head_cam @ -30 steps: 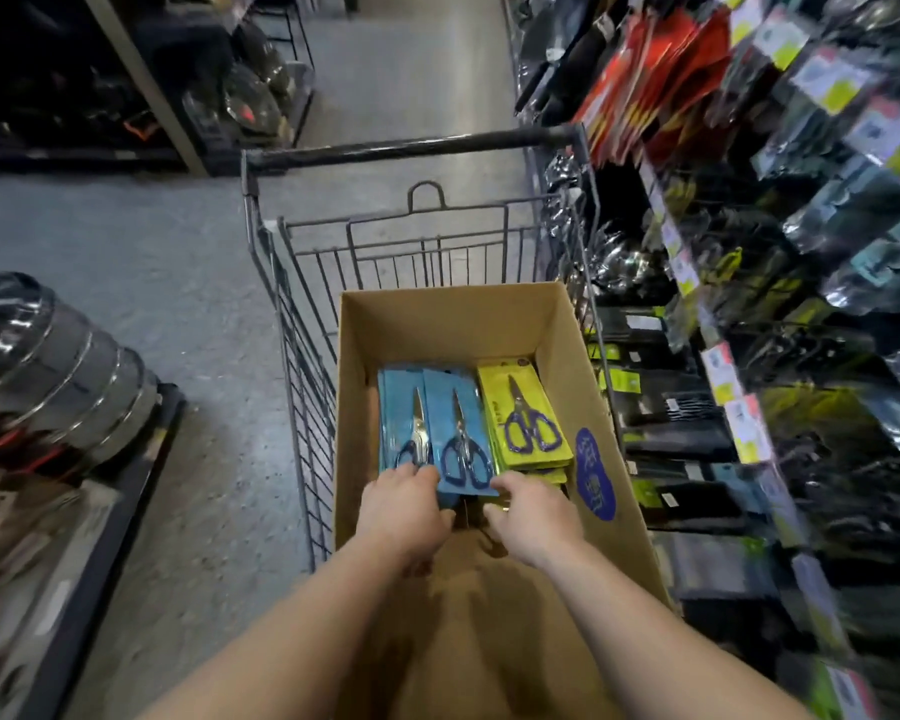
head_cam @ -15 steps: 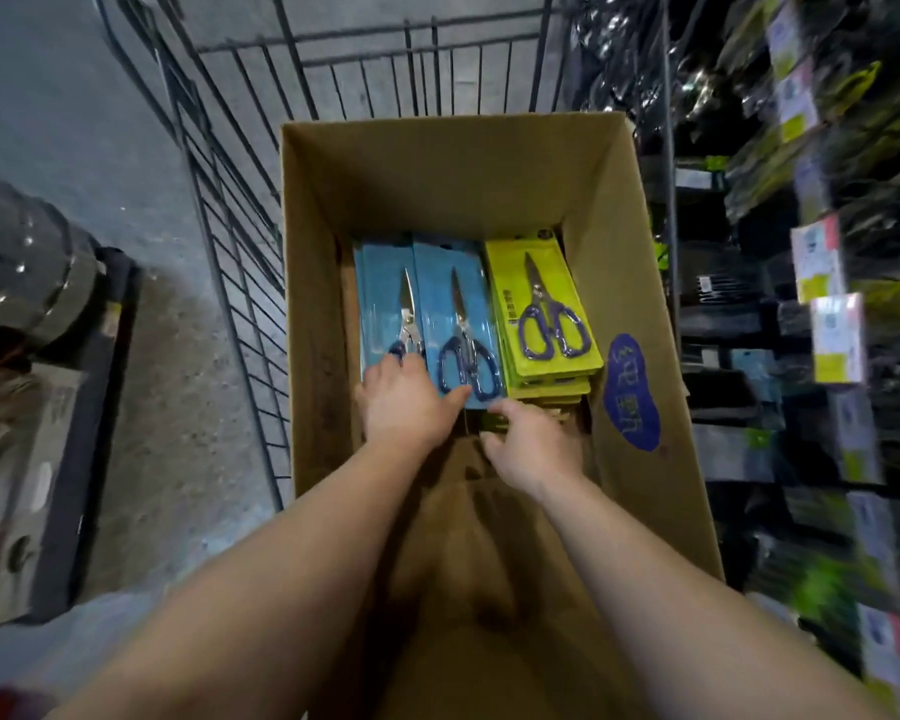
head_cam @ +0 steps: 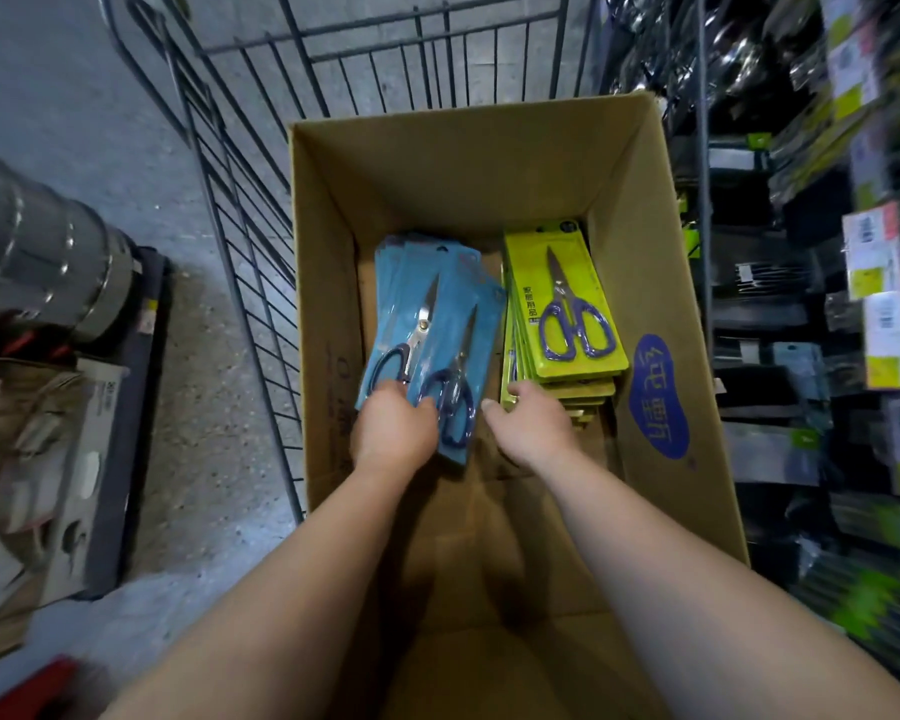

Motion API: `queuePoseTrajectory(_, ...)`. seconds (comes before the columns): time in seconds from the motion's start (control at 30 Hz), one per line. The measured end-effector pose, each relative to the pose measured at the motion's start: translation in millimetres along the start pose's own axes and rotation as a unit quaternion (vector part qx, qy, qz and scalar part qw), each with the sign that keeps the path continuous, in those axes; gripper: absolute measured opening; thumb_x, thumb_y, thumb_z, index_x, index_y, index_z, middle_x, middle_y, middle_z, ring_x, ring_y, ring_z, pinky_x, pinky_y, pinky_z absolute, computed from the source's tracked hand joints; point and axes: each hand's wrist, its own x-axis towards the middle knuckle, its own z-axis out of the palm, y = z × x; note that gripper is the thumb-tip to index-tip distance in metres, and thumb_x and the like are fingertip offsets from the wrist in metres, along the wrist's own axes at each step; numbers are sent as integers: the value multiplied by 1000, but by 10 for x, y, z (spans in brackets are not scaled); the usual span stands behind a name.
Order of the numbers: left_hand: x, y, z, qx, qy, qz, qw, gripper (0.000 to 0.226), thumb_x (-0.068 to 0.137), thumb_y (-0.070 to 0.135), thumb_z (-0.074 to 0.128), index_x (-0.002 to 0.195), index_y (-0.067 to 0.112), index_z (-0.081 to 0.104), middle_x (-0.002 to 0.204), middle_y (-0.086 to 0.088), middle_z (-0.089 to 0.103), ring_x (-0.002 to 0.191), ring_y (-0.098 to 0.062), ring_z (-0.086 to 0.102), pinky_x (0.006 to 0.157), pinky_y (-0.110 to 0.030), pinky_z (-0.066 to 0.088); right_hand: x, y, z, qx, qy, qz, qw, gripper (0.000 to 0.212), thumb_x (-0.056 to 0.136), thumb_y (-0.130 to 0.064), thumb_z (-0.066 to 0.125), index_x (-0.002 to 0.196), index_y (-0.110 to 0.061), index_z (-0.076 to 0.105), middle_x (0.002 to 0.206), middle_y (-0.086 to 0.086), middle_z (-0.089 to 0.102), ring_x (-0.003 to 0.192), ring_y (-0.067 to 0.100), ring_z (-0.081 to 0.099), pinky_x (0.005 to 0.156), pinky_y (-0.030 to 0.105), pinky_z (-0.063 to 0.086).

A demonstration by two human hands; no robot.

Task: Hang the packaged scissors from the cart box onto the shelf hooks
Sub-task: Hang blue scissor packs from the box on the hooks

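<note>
Packaged scissors in blue cards (head_cam: 427,324), fanned and tilted up off their pile at cardboard box's (head_cam: 328,283) left side, gripped at near ends by left hand (head_cam: 393,433); flat a moment earlier. Right hand (head_cam: 533,426) loosely curled beside yellow stack (head_cam: 562,314), holding nothing. Likely lifting out toward shelf hooks.

Box (head_cam: 328,283) in cart (head_cam: 240,241), scissor packs (head_cam: 432,324) inside, shelves (head_cam: 827,304) right

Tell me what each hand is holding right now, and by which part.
Left hand grips the blue scissor packs by their near ends. Right hand holds nothing.
</note>
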Motion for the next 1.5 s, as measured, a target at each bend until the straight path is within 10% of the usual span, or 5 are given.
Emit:
queuePoseTrajectory(0.3, -303, -145, 44, -263, -5, -26, 965, 13, 101, 21, 52, 112, 13, 56, 98, 0, 63, 75, -1, 56, 52, -9, 41, 46, -208, 181, 395, -87, 86, 910, 17, 94, -23, 65, 105, -11, 67, 101, 11, 73, 88, 29, 72, 83, 51, 58)
queuePoseTrajectory(0.47, -139, -116, 33, -228, 31, 11, 973, 21, 101, 34, 48, 104, 16, 58, 95, 0, 62, 99, -21, 59, 83, -30, 46, 46, -212, 49, 376, -9, 25, 926, 16, 96, -20, 61, 111, -14, 57, 106, 5, 69, 92, 24, 68, 80, 40, 58)
queuePoseTrajectory(0.6, 73, 46, 56, -118, 63, -7, 991, 49, 96, 40, 57, 136, 15, 47, 139, -12, 46, 132, -30, 39, 110, -38, 32, 25, -107, -125, 323, 61, -33, 944, 17, 96, -19, 59, 112, -18, 53, 106, -2, 62, 87, 16, 60, 60, 22, 45)
queuePoseTrajectory(0.87, 450, 287, 187, -32, 70, -19, 997, 76, 80, 59, 69, 140, 20, 43, 140, -10, 45, 131, -32, 40, 109, -45, 37, 113, 58, -137, 287, 68, -17, 955, 18, 94, -19, 63, 110, -23, 54, 106, -4, 63, 98, 20, 63, 86, 37, 54)
queuePoseTrajectory(1.5, 659, 576, 298, 40, 38, -17, 998, 24, 94, 31, 54, 112, 17, 64, 119, -9, 62, 111, -33, 56, 96, -40, 45, 228, 206, -185, 298, 55, 15, 953, 18, 94, -23, 62, 110, -23, 54, 106, -1, 64, 89, 19, 63, 59, 24, 48)
